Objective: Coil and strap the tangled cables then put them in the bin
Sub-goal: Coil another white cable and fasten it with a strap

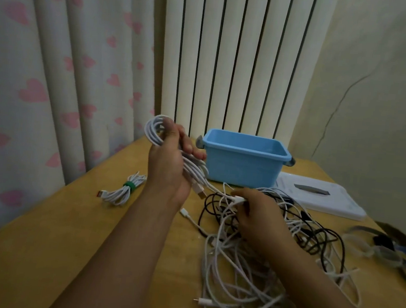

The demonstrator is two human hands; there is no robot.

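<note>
My left hand (171,160) grips a half-wound coil of white cable (155,129), raised above the wooden table; a USB plug hangs below the palm. The cable's free end runs right to my right hand (258,213), which pinches it over a tangled heap of white and black cables (255,265). A finished white coil with a green strap (123,189) lies on the table to the left. The light blue bin (243,157) stands behind the hands, its inside showing no cables.
A white flat box (321,197) lies right of the bin. Several loose straps (383,248) sit at the table's right edge. A curtain and radiator stand behind the wooden table (64,240), whose left edge runs diagonally.
</note>
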